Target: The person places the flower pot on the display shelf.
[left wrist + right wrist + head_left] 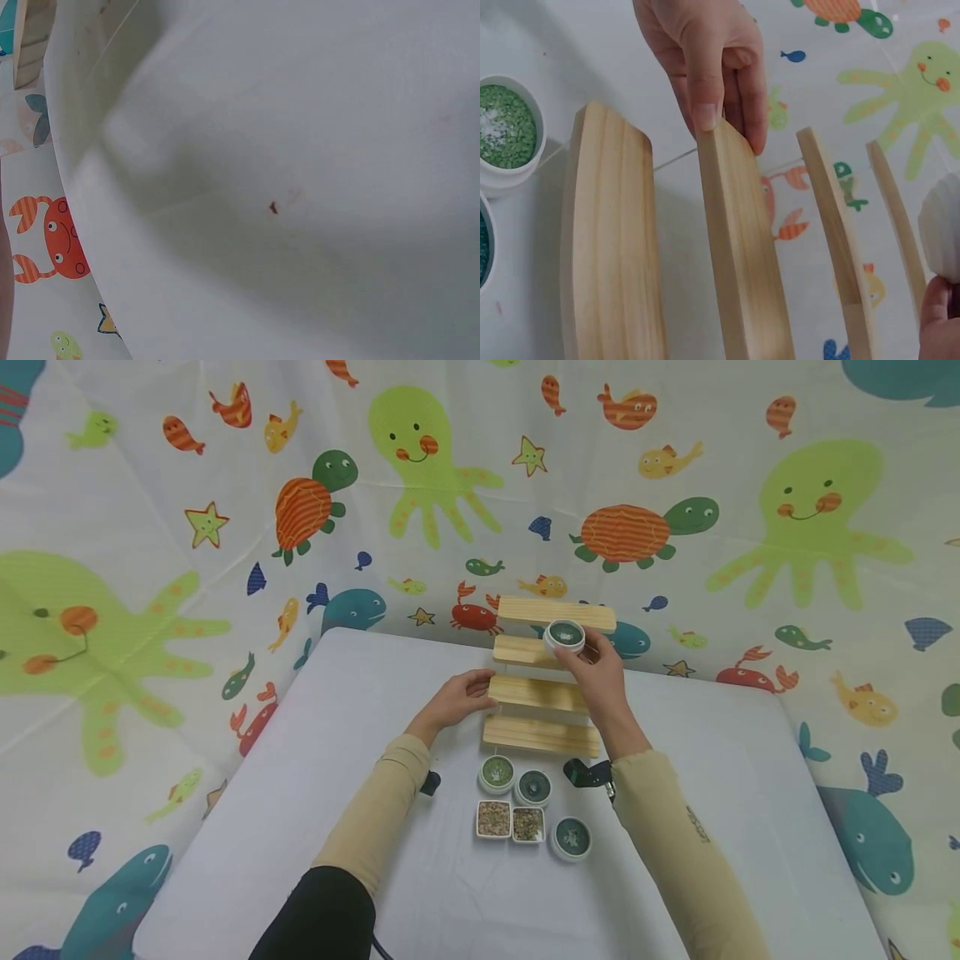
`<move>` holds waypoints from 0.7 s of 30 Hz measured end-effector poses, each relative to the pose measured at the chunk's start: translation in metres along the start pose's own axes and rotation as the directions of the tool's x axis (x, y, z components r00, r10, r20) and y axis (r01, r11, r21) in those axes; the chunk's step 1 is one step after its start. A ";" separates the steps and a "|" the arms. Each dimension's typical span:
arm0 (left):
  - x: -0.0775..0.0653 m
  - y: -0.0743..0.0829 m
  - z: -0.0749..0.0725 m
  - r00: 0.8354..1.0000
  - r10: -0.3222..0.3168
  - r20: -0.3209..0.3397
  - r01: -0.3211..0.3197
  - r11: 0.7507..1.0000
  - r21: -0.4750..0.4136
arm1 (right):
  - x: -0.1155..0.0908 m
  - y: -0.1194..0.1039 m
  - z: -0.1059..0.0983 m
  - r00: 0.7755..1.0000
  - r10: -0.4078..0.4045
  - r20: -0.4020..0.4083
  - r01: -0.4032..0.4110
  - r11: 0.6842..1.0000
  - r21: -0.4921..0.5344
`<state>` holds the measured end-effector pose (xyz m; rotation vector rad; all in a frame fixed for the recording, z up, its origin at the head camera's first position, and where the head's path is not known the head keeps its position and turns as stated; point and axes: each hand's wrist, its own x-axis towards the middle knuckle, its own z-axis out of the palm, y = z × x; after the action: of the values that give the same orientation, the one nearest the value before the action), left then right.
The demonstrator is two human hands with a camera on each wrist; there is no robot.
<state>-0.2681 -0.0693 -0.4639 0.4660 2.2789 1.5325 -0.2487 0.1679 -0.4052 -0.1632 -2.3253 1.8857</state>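
My right hand (600, 672) holds a small white round bowl (565, 635) with dark green contents, over the upper slats of a wooden tiered rack (538, 693). At the right edge of the right wrist view, its fingers grip the side of the white bowl (941, 232). My left hand (455, 700) pinches the left end of one of the rack's lower slats. The right wrist view shows that left hand (712, 67) with its thumb on the slat's edge and the fingers behind.
In front of the rack stand a round bowl of light green grains (497, 773), two dark green round bowls (534, 787) (572, 838), and two square dishes of brownish bits (493, 819) (528, 825). A white cloth (420, 877) covers the table. A sea-animal curtain (480, 460) hangs behind.
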 end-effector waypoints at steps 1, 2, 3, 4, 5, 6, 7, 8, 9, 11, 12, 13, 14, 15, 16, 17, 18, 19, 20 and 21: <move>0.000 0.000 0.000 1.000 -0.002 0.000 0.002 1.000 -0.001 | 0.000 -0.001 0.001 1.000 0.001 0.000 -0.001 1.000 0.000; 0.001 -0.001 -0.001 1.000 -0.002 0.000 0.002 1.000 -0.003 | 0.001 -0.002 0.002 1.000 0.001 0.001 -0.001 1.000 -0.004; 0.001 -0.001 -0.001 1.000 -0.002 -0.001 0.002 1.000 -0.003 | 0.001 -0.003 0.002 1.000 0.001 0.003 -0.001 1.000 -0.007; 0.001 -0.002 -0.001 1.000 -0.003 0.001 0.003 1.000 -0.003 | 0.002 -0.004 0.003 1.000 0.001 0.005 0.000 1.000 -0.009; 0.003 -0.005 -0.001 1.000 -0.004 0.003 0.004 1.000 -0.009 | 0.002 -0.004 0.004 1.000 0.001 0.007 -0.001 1.000 -0.012; 0.005 -0.008 -0.001 1.000 -0.005 0.002 0.005 1.000 -0.012 | 0.003 -0.005 0.004 1.000 0.003 0.009 -0.003 1.000 -0.016; 0.008 -0.012 -0.001 1.000 -0.005 0.000 0.005 1.000 -0.014 | 0.003 -0.005 0.005 1.000 0.006 0.012 -0.005 1.000 -0.019; 0.010 -0.016 0.000 1.000 -0.006 -0.004 0.006 1.000 -0.013 | 0.004 -0.006 0.005 1.000 0.009 0.015 -0.009 1.000 -0.018; 0.012 -0.020 0.000 1.000 -0.007 -0.007 0.007 1.000 -0.013 | 0.004 -0.007 0.006 1.000 0.014 0.016 -0.013 1.000 -0.015; 0.017 -0.028 0.000 1.000 -0.008 -0.017 0.008 1.000 -0.012 | 0.006 -0.007 0.007 1.000 0.022 0.019 -0.021 1.000 -0.012; 0.017 -0.030 0.001 1.000 -0.005 -0.024 0.005 1.000 -0.006 | 0.007 -0.008 0.007 1.000 0.024 0.019 -0.023 1.000 -0.010; 0.017 -0.031 0.001 1.000 -0.002 -0.031 0.002 1.000 -0.001 | 0.008 -0.008 0.008 0.999 0.027 0.019 -0.026 1.000 -0.008; 0.018 -0.032 0.001 0.999 0.002 -0.035 -0.002 1.000 0.003 | 0.009 -0.009 0.008 0.999 0.028 0.019 -0.028 1.000 -0.007; 0.017 -0.032 0.001 0.999 0.006 -0.039 -0.006 1.000 0.004 | 0.009 -0.009 0.008 0.999 0.029 0.019 -0.029 1.000 -0.005; 0.017 -0.033 0.002 0.999 0.009 -0.043 -0.009 1.000 0.006 | 0.010 -0.010 0.008 0.999 0.028 0.019 -0.028 1.000 -0.004; 0.017 -0.033 0.002 0.999 0.013 -0.045 -0.013 1.000 0.006 | 0.011 -0.010 0.009 0.999 0.027 0.018 -0.027 1.000 -0.002; 0.017 -0.033 0.002 0.999 0.016 -0.047 -0.015 1.000 0.009 | 0.012 -0.011 0.009 0.999 0.026 0.018 -0.026 1.000 0.003; 0.017 -0.032 0.002 0.999 0.017 -0.048 -0.017 1.000 0.009 | 0.013 -0.011 0.009 1.000 0.026 0.017 -0.027 1.000 0.008; 0.017 -0.032 0.002 0.999 0.019 -0.047 -0.019 1.000 0.008 | 0.013 -0.012 0.009 1.000 0.025 0.015 -0.026 1.000 0.014; 0.017 -0.032 0.002 0.999 0.018 -0.046 -0.018 1.000 0.006 | 0.013 -0.013 0.009 1.000 0.025 0.014 -0.025 1.000 0.018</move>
<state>-0.2841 -0.0712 -0.4963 0.4591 2.3201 1.5611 -0.2632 0.1587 -0.3941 -0.1787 -2.3256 1.9249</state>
